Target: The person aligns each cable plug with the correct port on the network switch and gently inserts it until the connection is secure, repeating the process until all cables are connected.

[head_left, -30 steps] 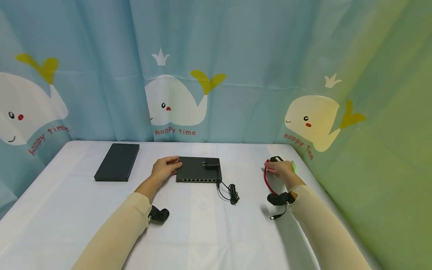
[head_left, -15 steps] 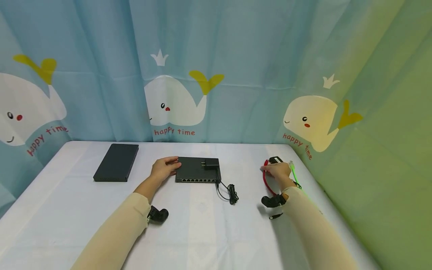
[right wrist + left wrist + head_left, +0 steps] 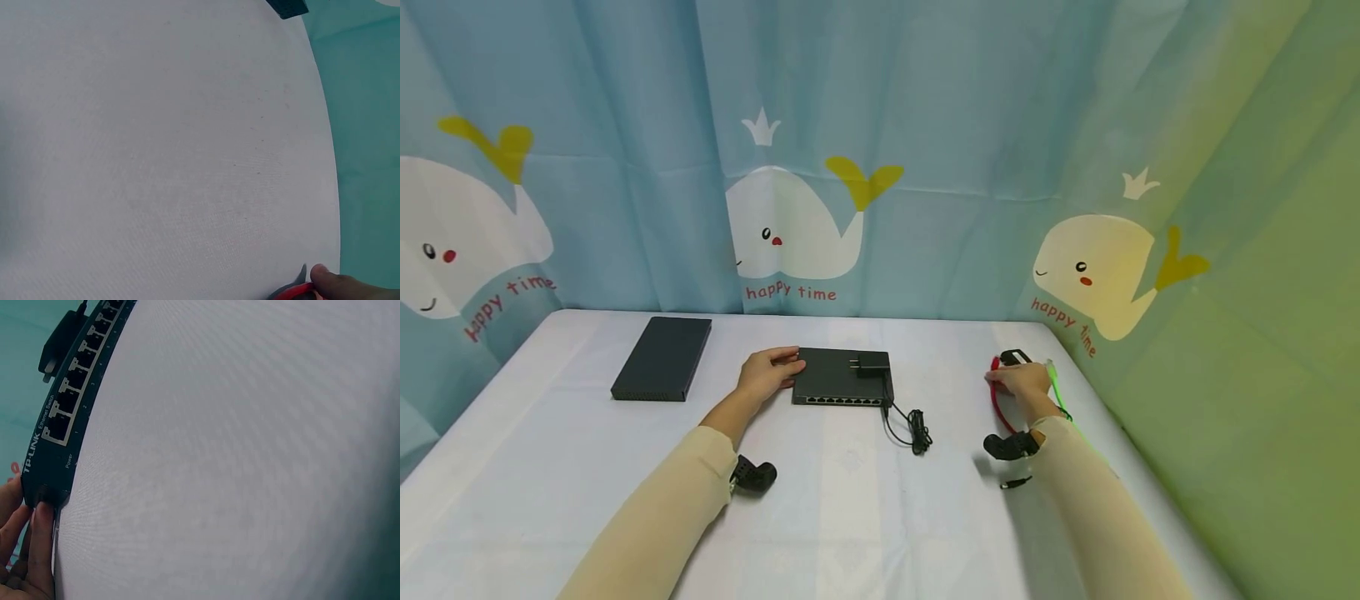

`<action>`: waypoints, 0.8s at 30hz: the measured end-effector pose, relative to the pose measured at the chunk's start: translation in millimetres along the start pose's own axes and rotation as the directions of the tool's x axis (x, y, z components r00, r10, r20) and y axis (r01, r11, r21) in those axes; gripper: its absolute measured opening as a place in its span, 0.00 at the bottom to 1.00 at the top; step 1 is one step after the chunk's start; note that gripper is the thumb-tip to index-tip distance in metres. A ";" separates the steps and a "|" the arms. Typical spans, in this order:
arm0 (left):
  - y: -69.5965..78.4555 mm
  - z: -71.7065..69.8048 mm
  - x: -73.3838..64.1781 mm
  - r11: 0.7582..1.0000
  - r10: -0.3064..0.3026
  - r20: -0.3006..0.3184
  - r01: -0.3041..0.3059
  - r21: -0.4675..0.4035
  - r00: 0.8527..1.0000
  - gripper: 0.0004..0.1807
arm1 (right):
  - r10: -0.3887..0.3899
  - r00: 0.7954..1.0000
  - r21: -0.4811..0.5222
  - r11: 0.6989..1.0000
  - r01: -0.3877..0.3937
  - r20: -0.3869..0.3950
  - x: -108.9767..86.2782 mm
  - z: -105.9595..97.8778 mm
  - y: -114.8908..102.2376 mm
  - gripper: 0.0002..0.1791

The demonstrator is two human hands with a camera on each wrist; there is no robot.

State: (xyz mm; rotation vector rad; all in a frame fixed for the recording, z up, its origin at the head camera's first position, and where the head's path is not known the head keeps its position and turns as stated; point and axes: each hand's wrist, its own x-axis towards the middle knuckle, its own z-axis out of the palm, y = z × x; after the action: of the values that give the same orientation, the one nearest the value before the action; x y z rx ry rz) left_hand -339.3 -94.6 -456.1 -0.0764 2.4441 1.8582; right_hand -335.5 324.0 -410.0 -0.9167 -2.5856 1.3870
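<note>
My left hand (image 3: pixel 765 373) grips the left edge of a black TP-LINK Ethernet switch (image 3: pixel 827 385). In the left wrist view, fingers (image 3: pixel 41 540) meet the corner beside the power label, below the row of ports. A black power adapter (image 3: pixel 872 363) lies on the switch, with a bundled black cord (image 3: pixel 917 429) trailing in front of it. At the right, my right hand (image 3: pixel 1026 385) holds a red cable (image 3: pixel 997 408) that curves toward the wrist. The right wrist view shows a thumb (image 3: pixel 334 284) against the red cable (image 3: pixel 294 290); the other fingers are out of view.
A second black box (image 3: pixel 661 360) lies at the back left of the white table (image 3: pixel 850 517). Around my right hand are a black adapter (image 3: pixel 1013 357), a green cable (image 3: pixel 1053 379) and a black barrel plug (image 3: pixel 1015 482). A curtain (image 3: pixel 925 250) hangs behind.
My right hand has shifted slightly left and its wrist has turned, showing more of the green cable. The left hand and the switch have stayed in place.
</note>
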 end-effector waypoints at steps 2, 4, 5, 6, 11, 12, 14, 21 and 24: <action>0.3 0.2 -0.1 1.000 -0.001 0.002 0.001 0.002 1.000 0.26 | 0.026 1.000 0.028 0.999 -0.026 0.003 1.5 -0.5 0.0 0.18; 0.6 0.2 -0.2 1.000 -0.007 0.000 0.007 0.003 1.000 0.26 | 0.049 0.999 0.043 0.998 -0.049 0.006 3.0 -0.5 -0.6 0.18; 0.6 0.2 -0.2 1.000 -0.011 -0.002 0.011 0.002 1.000 0.26 | 0.055 0.998 0.046 0.997 -0.056 0.010 3.6 -0.4 -0.9 0.18; 0.7 0.1 -0.3 1.000 -0.014 -0.004 0.014 0.002 1.000 0.26 | 0.058 0.998 0.049 0.997 -0.059 0.011 4.5 -0.1 -1.2 0.18; 0.7 0.1 -1.4 1.000 -0.014 -0.010 0.014 0.003 1.000 0.26 | 0.045 0.997 0.071 0.996 -0.050 0.067 8.1 -0.6 -0.6 0.16; 0.8 0.2 -1.5 1.000 -0.014 -0.010 0.014 0.003 1.000 0.26 | 0.040 0.996 0.068 0.997 -0.046 0.076 7.6 -0.8 -0.8 0.14; 0.9 -0.1 -1.5 1.000 -0.014 -0.010 0.014 0.000 1.000 0.26 | 0.033 0.996 0.057 0.998 -0.038 0.084 5.4 -0.4 -1.7 0.10; 4.4 -1.1 -2.1 1.000 -0.017 0.001 0.017 0.004 1.000 0.27 | 0.000 0.997 -0.044 0.999 0.004 0.079 0.3 6.2 -3.5 0.10; 4.3 -0.4 -2.0 1.000 -0.017 0.002 0.017 0.008 1.000 0.27 | -0.025 0.990 -0.036 0.999 0.030 0.138 -3.7 8.8 -4.1 0.14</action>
State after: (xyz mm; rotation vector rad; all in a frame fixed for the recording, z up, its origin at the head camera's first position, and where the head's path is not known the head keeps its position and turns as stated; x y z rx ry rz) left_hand -337.6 -93.8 -451.7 -0.0946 2.4416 1.8398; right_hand -337.3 313.8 -411.2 -0.8145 -2.7223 1.4472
